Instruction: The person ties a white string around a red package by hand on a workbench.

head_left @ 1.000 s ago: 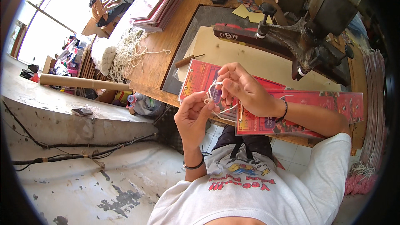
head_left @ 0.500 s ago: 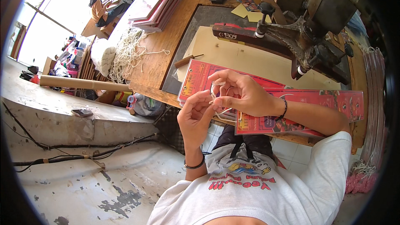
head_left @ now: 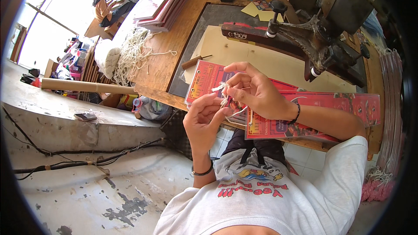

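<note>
Left hand (head_left: 201, 119) and right hand (head_left: 265, 95) both pinch the white string (head_left: 237, 113) just left of the front red card (head_left: 339, 103), where pinching close to the twisted bit (head_left: 221, 87) and pulling softly should stop it slipping loose

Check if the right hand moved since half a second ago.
Yes: the right hand has shifted up-picture toward the dark metal press, mostly at the fingers.
</note>
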